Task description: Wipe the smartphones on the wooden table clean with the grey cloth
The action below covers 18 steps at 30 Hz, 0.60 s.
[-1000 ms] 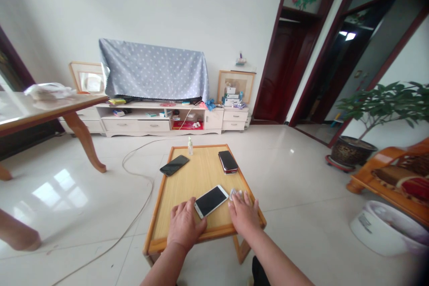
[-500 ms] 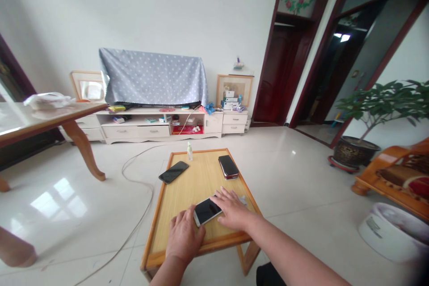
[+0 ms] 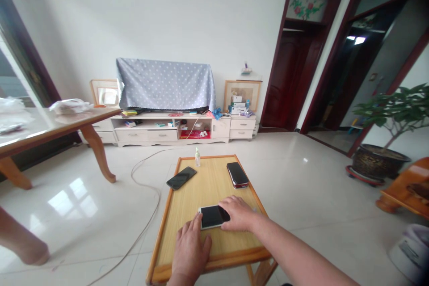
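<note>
A white phone with a dark screen (image 3: 212, 216) lies face up on the small wooden table (image 3: 209, 192). At its left end is my left hand (image 3: 191, 246), fingertips against the edge and thumb apart. My right hand (image 3: 236, 214) grips the phone's right end between fingers and thumb. Farther back on the left lies a black phone (image 3: 181, 178), set at a slant. A stack of dark phones (image 3: 237, 174) sits at the back right. Near the far edge stands a small clear bottle with a green top (image 3: 197, 157).
A larger wooden table (image 3: 60, 125) holding plastic bags is at the left. A cable (image 3: 152, 185) runs over the floor beside the small table. Behind stands a white TV cabinet (image 3: 147, 135). At the right are a potted plant (image 3: 378, 161) and a white bucket (image 3: 412, 250).
The white phone has turned from a slant to nearly level across the table, and my right hand has closed in on its right end. The camera view has shifted.
</note>
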{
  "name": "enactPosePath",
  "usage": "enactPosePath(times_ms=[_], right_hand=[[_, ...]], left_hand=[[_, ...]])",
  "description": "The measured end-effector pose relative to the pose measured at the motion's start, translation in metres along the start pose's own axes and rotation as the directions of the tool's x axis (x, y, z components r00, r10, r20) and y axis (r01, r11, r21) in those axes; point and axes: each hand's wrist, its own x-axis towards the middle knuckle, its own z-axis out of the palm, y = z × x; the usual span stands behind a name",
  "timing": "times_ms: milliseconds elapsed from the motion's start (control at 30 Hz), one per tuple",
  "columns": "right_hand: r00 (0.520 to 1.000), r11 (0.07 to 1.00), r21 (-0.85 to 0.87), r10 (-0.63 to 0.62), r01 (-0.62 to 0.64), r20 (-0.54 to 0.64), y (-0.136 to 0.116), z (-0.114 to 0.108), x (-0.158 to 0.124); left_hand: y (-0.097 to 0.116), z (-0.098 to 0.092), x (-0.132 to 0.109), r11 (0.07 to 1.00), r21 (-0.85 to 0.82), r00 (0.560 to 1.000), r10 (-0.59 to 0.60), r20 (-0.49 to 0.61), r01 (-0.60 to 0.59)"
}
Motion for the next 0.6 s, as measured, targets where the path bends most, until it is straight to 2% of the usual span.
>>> enactPosePath(times_ms=[267, 400, 467, 600], right_hand=[[1.000, 1.000, -0.010, 0.007, -0.007, -0.006, -0.004, 0.001, 0.005], [0.999, 1.000, -0.009, 0.029, -0.029, -0.014, -0.003, 0.005, 0.010], [0.998, 0.998, -0.011, 0.053, -0.054, -0.028, -0.004, 0.007, 0.013], [0.994, 0.994, 0.017, 0.104, -0.104, -0.037, -0.005, 0.012, 0.016]], left_hand=[[-0.004, -0.004, 0.004, 0.996, -0.062, 0.998, -0.063, 0.015, 0.064], [-0.009, 0.001, 0.018, 0.967, -0.210, 0.989, -0.146, 0.003, 0.143], [-0.011, 0.007, 0.028, 0.906, -0.379, 0.980, -0.200, 0.011, 0.189], [-0.012, 0.021, 0.051, 0.671, -0.704, 0.958, -0.283, 0.049, 0.234]])
